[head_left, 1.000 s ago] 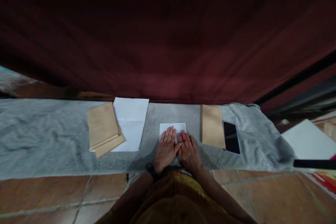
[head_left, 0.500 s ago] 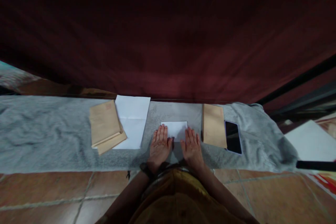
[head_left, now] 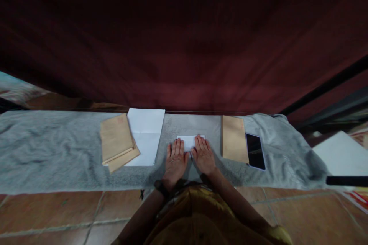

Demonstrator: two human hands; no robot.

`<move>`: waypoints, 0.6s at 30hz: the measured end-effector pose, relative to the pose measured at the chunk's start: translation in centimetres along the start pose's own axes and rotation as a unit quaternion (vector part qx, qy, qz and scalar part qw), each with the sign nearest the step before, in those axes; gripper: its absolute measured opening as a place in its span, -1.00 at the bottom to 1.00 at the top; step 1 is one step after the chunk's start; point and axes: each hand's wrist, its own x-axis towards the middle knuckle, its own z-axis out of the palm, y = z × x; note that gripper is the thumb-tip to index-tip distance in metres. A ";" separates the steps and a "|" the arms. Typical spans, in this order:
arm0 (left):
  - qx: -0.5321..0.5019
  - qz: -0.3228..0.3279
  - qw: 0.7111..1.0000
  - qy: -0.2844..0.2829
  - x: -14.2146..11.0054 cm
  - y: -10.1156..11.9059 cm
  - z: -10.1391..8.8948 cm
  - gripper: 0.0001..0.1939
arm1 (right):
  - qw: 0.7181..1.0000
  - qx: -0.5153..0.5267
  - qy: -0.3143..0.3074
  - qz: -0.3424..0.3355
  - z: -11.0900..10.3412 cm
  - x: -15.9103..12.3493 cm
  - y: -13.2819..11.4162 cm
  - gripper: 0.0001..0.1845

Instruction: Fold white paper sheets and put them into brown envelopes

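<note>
A small folded sheet of white paper lies on the grey cloth in front of me. My left hand rests flat over its left part, fingers stretched forward. Across its right part lies my right hand, also flat with fingers extended. Both hands partly cover the paper, and the thumbs come close together at its near edge. A dark band is around my left wrist.
Brown envelopes overlap white sheets on the left. To the right lie more brown envelopes beside a phone. Grey cloth covers the narrow surface. A dark red curtain hangs behind it.
My right hand has moved left and slightly forward onto the paper, nearer my left hand. My left hand has barely moved. The view has shifted slightly.
</note>
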 end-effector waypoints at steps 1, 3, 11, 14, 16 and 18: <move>-0.002 0.002 1.000 0.003 0.3 0.2 0.0 -0.42 | 1.000 -0.005 0.003 0.007 0.1 -0.1 0.1 -0.40; -0.014 0.020 1.000 0.002 1.0 0.8 0.0 -0.44 | 1.000 -0.014 0.002 0.012 0.2 -0.2 0.1 -0.40; -0.045 0.065 0.997 -0.023 3.0 1.9 1.5 -0.35 | 0.998 -0.053 -0.006 0.027 0.4 -0.3 0.1 -0.35; -0.038 0.066 0.997 -0.015 2.8 1.2 1.5 -0.31 | 0.999 -0.043 0.010 0.028 0.4 -0.3 0.0 -0.37; -0.029 0.056 0.998 -0.008 2.6 0.8 1.3 -0.30 | 0.999 -0.037 0.020 0.027 0.4 -0.3 -0.1 -0.37; -0.021 0.044 0.999 -0.003 2.4 0.4 1.2 -0.30 | 0.999 -0.035 0.029 0.030 0.4 -0.3 -0.1 -0.37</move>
